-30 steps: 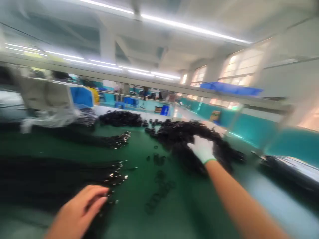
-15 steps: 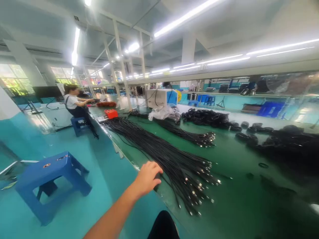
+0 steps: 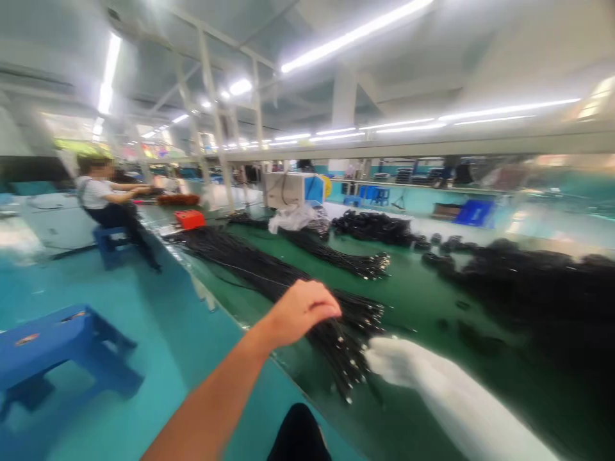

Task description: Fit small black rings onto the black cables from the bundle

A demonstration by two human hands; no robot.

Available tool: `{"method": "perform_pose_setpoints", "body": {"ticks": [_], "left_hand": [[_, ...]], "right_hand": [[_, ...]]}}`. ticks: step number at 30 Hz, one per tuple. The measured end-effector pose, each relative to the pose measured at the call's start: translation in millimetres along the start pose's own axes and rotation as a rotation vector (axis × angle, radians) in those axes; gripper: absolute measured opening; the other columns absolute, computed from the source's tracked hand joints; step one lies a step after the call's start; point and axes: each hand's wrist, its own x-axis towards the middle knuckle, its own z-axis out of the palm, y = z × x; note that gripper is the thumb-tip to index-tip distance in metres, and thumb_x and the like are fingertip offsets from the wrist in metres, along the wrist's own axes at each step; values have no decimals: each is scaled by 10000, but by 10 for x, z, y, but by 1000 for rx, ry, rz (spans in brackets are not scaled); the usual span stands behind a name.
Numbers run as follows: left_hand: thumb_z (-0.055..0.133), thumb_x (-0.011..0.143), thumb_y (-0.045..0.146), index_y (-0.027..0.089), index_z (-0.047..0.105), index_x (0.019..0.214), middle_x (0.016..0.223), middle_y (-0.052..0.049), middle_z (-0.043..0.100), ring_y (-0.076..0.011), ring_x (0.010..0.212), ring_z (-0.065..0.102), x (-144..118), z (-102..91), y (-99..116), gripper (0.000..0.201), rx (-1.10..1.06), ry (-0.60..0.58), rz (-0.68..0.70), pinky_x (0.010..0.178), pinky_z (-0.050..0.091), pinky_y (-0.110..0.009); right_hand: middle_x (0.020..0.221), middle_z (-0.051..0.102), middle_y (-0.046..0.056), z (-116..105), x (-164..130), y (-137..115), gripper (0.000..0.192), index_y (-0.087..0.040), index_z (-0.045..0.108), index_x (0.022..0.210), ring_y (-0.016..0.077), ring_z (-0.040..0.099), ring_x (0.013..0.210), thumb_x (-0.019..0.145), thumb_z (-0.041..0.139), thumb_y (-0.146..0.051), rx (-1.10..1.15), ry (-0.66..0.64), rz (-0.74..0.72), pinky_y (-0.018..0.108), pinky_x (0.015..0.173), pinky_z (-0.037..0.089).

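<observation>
my left hand (image 3: 300,312) is curled over the near bundle of black cables (image 3: 288,282), which lies along the left edge of the green worktop (image 3: 413,301); whether it grips strands i cannot tell. my gloved right hand (image 3: 398,362) rests beside the bundle's metal connector ends (image 3: 353,358), blurred, grip unreadable. a second cable bundle (image 3: 346,259) lies farther in.

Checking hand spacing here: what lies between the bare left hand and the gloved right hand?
In the head view, the plug ends of the black cable bundle lie between the left hand and right hand.
</observation>
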Motion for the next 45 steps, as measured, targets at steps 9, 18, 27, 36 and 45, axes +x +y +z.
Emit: {"method": "perform_pose_setpoints", "body": {"ticks": [9,18,27,36,45], "left_hand": [[547,843,297,198,670,744,765,15,640,-133,749,563,525,364,312,186,-76,-109,60,764,401,-250],[604,820,247,259,683,737,757,26,635,-163,894,519,768,870,362,115,246,-422,343,1038,202,-367],[583,836,250,260,699,792,785,19,641,-153,878,540,946,1065,283,124,125,-313,342,1048,208,-356],[320,933,227,230,626,895,884,-15,671,-171,795,610,387,1552,-13,308,501,-254,-102,687,426,-264],[415,902,233,241,619,775,656,16,587,-158,573,527,-116,1331,340,241,523,-104,343,560,366,-267]], "right_hand": [[1077,632,197,-27,-162,-285,657,-94,588,1109,293,639,912,812,415,-654,431,-383,96,487,798,476],[810,695,157,-175,-170,55,376,-22,603,963,275,686,760,791,560,-354,721,-537,286,402,601,555],[830,694,158,-278,-186,47,358,-29,598,976,282,686,741,763,570,-316,766,-628,283,406,580,541],[621,382,-66,-671,-286,-231,344,-178,349,696,80,449,547,821,610,-364,1083,-286,-234,228,548,404],[878,645,83,-747,-151,-51,298,-130,571,1010,201,620,809,839,592,-373,729,8,-169,473,874,428]]}}
